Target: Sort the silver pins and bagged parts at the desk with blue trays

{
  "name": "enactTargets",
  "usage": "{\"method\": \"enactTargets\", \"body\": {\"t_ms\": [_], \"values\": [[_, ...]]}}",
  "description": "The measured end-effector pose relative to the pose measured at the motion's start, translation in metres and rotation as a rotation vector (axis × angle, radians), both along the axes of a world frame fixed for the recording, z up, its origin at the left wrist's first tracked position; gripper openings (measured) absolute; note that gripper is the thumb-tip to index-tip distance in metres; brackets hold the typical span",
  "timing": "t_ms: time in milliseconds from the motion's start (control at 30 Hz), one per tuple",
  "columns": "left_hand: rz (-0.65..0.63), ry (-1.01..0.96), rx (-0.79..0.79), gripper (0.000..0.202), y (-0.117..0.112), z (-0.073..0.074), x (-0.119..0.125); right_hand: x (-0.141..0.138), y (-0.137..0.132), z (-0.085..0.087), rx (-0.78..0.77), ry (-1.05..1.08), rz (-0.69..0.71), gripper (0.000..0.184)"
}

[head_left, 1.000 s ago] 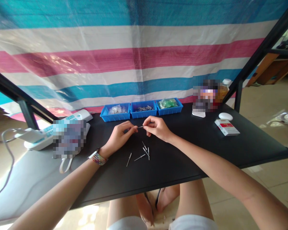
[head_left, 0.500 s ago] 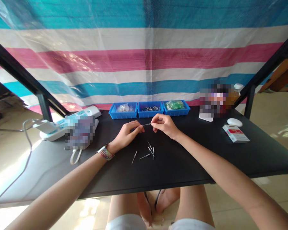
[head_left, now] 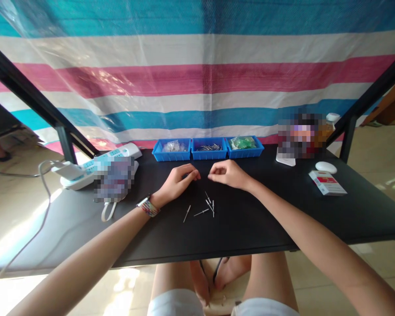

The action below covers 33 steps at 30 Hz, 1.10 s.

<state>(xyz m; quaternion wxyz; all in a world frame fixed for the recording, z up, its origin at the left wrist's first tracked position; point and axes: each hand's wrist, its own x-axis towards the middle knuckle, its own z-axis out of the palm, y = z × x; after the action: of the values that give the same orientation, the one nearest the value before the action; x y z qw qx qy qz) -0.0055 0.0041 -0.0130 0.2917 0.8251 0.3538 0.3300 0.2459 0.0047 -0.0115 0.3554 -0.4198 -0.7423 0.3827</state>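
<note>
Five rivets (head_left: 202, 213) on the black table (head_left: 243, 228), one lying apart at left, my left hand (head_left: 181, 179) and right hand (head_left: 229, 174) just beyond, curled, separate, whether either clamps anything I cannot tell, three blue trays (head_left: 209, 155) behind, striped sheet (head_left: 151, 79) backing all.

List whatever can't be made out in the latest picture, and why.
All in the head view:
Anything pinched by the left hand or right hand: too small, hidden by their curl.
Item before the power strip: pixelated.
Clear bag contents: too small.
Rest of the left arm: cut off below.
</note>
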Motion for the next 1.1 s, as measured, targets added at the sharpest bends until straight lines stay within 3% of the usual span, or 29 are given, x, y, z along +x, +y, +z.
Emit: {"method": "enactTargets", "body": {"t_ms": [100, 233, 467, 633, 833, 1100], "values": [[0.007, 0.003, 0.007, 0.045, 0.000, 0.000, 0.000, -0.009, -0.019, 0.005, -0.027, -0.216, 0.134, 0.018], [0.009, 0.007, 0.009, 0.044, 0.000, -0.001, 0.000, -0.018, -0.033, 0.012, 0.053, -0.439, 0.050, 0.013], [0.002, -0.004, 0.005, 0.041, 0.003, -0.004, -0.001, -0.024, -0.034, 0.008, 0.114, -0.431, -0.079, 0.009], [0.005, -0.006, 0.006, 0.039, 0.003, -0.003, 0.000, -0.022, -0.035, 0.005, 0.149, -0.432, -0.029, 0.009], [-0.013, -0.008, 0.008, 0.028, 0.000, 0.003, 0.003, -0.021, -0.026, -0.005, 0.227, -0.241, 0.007, 0.011], [-0.035, -0.010, 0.006, 0.019, -0.001, 0.000, 0.004, -0.020, -0.014, -0.015, 0.126, 0.083, 0.029, 0.007]]}}
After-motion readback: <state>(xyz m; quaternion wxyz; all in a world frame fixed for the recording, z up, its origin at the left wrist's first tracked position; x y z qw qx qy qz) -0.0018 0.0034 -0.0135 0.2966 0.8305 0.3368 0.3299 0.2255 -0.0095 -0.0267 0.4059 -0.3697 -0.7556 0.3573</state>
